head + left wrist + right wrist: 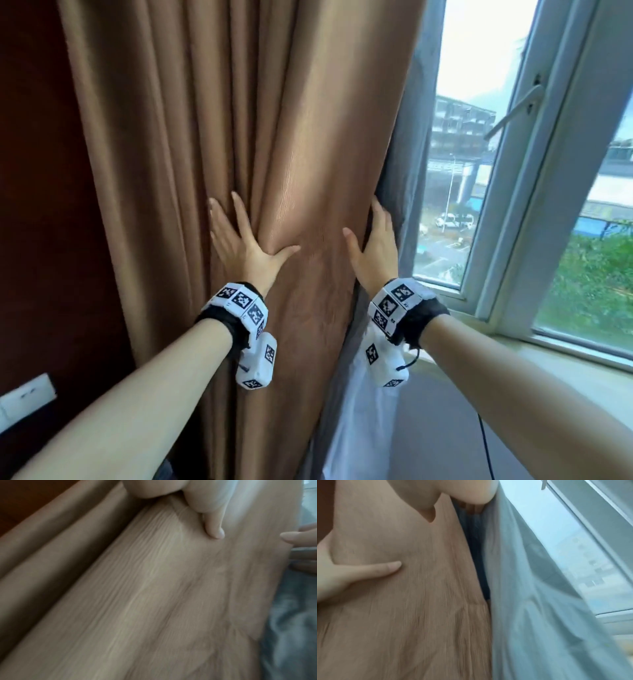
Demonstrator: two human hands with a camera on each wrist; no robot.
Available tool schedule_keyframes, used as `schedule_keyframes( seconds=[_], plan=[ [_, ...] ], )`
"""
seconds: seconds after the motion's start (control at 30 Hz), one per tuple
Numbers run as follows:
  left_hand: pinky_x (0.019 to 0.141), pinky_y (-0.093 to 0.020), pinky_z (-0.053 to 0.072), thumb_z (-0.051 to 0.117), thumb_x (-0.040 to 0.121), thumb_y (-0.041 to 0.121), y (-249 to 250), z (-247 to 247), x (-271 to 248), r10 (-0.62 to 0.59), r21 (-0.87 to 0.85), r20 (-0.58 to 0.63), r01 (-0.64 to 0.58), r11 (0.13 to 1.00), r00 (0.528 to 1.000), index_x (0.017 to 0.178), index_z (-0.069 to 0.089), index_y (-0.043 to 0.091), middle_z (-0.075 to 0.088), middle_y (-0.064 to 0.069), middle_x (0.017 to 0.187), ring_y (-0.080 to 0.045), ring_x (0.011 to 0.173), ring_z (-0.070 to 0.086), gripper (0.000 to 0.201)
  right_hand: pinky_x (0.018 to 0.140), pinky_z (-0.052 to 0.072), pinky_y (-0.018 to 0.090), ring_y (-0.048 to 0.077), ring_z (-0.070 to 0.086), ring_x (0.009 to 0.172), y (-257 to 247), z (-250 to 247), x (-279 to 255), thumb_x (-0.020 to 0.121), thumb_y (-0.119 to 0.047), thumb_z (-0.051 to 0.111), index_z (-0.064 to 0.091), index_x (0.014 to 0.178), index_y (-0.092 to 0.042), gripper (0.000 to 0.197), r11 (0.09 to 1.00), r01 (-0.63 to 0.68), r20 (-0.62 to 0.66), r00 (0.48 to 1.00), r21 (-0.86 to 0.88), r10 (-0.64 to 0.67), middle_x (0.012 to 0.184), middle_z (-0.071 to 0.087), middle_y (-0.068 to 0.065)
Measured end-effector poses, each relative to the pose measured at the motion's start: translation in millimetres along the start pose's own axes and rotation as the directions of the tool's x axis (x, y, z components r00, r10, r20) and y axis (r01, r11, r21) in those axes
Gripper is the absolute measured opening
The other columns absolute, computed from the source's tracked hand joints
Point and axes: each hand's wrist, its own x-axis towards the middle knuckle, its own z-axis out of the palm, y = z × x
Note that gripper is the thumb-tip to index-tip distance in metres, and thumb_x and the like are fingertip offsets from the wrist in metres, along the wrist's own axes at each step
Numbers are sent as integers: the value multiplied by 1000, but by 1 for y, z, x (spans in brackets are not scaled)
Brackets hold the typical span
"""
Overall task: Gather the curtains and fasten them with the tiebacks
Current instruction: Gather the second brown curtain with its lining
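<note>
The left hand [239,245] lies flat against the brown curtain [301,154], its fingers [239,205] straight and spread, the thumb stretched out toward the right across a thick fold; it presses the cloth and grips nothing. The left wrist view shows that thumb [214,530] resting on the curtain's [154,588] ribbed weave, though the picture is blurred. The right hand [375,245] stands at the curtain's window-side edge, thumb lying open on the brown front face, while its fingers [378,212] reach round the edge between the brown cloth and the grey lining [404,171] behind it; how far they curl back there I cannot tell from the head view, and the right wrist view, smeared as it is, seems to show them merely tucked in behind the edge. The curtain [402,601] hangs gathered in deep folds between and above both hands, with the bulkiest fold running just between the two thumbs. To the right of the right fingers stands the window frame [534,205] with its handle [513,111], and below that wrist a white sheer curtain [363,428] hangs. Left of the left fingers is a dark wooden wall panel [44,205] bearing a white socket plate [27,399].
</note>
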Motion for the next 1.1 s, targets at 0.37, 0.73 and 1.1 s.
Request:
schedule_keyframes(
  seconds=[0.37, 0.73, 1.1],
  plan=[
    [92, -35, 46, 71, 81, 31, 57, 3, -32, -109, -70, 77, 115, 991, 991, 138, 41, 17, 64, -13, 120, -35, 109, 59, 66, 112, 7, 62, 27, 0, 146, 40, -77, -2, 63, -62, 71, -2, 148, -29, 116, 945, -284, -43, 959, -164, 280, 158, -5, 6],
    [106, -41, 27, 76, 63, 55, -49, -57, 34, -5, 188, -309, 66, 980, 951, 143, 33, 12, 42, -19, 139, -34, 129, 39, 101, 117, 21, 37, 17, 19, 143, 37, 16, 39, 58, -48, 82, -2, 148, -25, 125, 890, -402, 385, 872, 214, 301, 157, 11, -1],
    [110, -38, 27, 76, 72, 44, -140, -38, 144, -314, -104, -16, 310, 945, 949, 149, 13, 23, 29, -17, 149, -30, 137, 31, 102, 62, 48, 4, -2, 60, 83, -35, 173, 75, 85, 4, 56, 16, 144, -7, 72, 839, -394, 542, 828, 375, 147, 111, 52, 2]
  ],
)
